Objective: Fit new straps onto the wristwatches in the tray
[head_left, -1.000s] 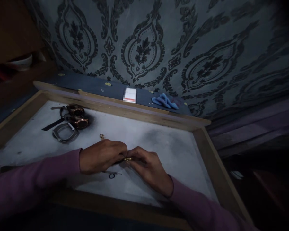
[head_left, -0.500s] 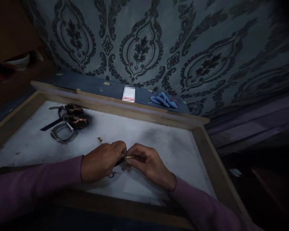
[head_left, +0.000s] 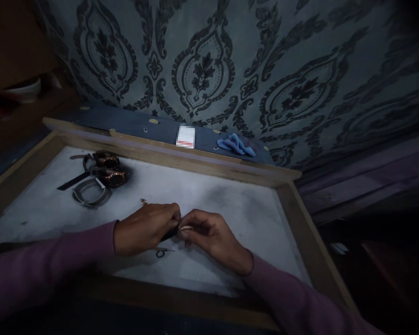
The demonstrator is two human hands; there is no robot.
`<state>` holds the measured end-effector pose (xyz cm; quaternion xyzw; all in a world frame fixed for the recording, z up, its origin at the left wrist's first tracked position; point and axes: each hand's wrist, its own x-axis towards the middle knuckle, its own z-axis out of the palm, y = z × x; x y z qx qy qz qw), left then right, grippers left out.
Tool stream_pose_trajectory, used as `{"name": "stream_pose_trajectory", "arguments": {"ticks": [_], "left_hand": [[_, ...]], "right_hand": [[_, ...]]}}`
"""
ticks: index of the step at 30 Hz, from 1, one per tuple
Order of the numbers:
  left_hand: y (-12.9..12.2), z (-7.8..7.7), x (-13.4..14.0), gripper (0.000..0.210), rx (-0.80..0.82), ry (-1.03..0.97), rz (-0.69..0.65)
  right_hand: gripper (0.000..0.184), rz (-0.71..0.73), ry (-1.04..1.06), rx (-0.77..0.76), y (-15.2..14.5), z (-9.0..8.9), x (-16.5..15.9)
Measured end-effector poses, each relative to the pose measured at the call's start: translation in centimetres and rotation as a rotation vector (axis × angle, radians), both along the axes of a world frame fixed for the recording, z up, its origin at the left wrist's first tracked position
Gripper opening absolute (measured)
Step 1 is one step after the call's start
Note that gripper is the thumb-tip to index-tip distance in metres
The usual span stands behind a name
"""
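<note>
My right hand (head_left: 212,237) pinches a small gold-coloured piece (head_left: 185,228), perhaps a bit of jewellery, between thumb and fingers. My left hand (head_left: 150,228) is closed right beside it, knuckles up, nearly touching the right fingertips. A dark narrow strip (head_left: 169,233) shows under the left fingers and reaches toward the gold piece; its kind and where it ends are hidden. Just below the hands lies a small tool with a dark loop handle (head_left: 160,253), seemingly small scissors. Past the left hand is another little gold-coloured piece (head_left: 143,201).
A white-surfaced tray (head_left: 295,232) with raised wooden edges lies under my hands. At its far left sit sunglasses (head_left: 111,177) and a grey strap loop (head_left: 91,197). Beyond the far edge are a blue cloth (head_left: 235,144) and a white packet (head_left: 185,136); patterned wall covering (head_left: 202,70) rises behind.
The left hand has shifted slightly up and left, with its wrist turned a little. The right hand keeps its pinch on the gold piece. The whole view has drifted slightly.
</note>
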<state>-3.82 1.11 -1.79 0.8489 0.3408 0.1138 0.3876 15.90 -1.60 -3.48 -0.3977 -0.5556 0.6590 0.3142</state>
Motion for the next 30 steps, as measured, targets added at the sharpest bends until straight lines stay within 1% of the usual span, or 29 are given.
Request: {"name": "stream_pose_trajectory", "arguments": {"ticks": [2,6,10,12,14,16,19,22,25,27,30], "left_hand": [[0.4,0.3,-0.2,0.017,-0.024,-0.017,-0.025],[1.0,0.8,-0.5,0.018,-0.082,-0.035,-0.044],[1.5,1.5,-0.6,0.021,-0.158,-0.058,-0.059],[1.6,1.9,-0.7,0.027,-0.172,-0.053,-0.056],[1.6,2.3,-0.8,0.028,-0.175,-0.040,-0.053],[1.4,2.5,-0.9,0.022,-0.148,0.000,-0.054],[1.0,2.4,-0.9,0.008,-0.012,0.067,-0.059],[0.8,2.1,-1.0,0.007,0.103,0.061,-0.080],[0.8,1.8,-1.1,0.003,0.117,0.047,-0.066],[0.8,1.6,-1.1,0.005,0.114,0.044,-0.053],[0.8,1.4,-1.1,0.007,0.123,0.032,-0.069]], "right_hand": [[0.024,-0.029,0.027,-0.058,0.1,-0.1,-0.1],[0.023,-0.054,0.073,-0.101,0.2,-0.1,-0.3],[0.025,-0.067,0.105,-0.128,0.4,0.0,-0.2],[0.024,-0.070,0.106,-0.129,0.6,-0.1,-0.1],[0.022,-0.075,0.111,-0.116,0.7,-0.2,0.0],[0.021,-0.083,0.113,-0.103,0.8,-0.2,0.0],[0.021,-0.082,0.101,-0.099,0.9,-0.1,0.1],[0.021,-0.068,0.093,-0.104,0.8,0.0,0.1],[0.021,-0.058,0.096,-0.098,0.8,0.0,0.1],[0.020,-0.049,0.099,-0.095,0.7,0.0,0.1],[0.022,-0.030,0.090,-0.107,0.7,0.0,0.1]]}}
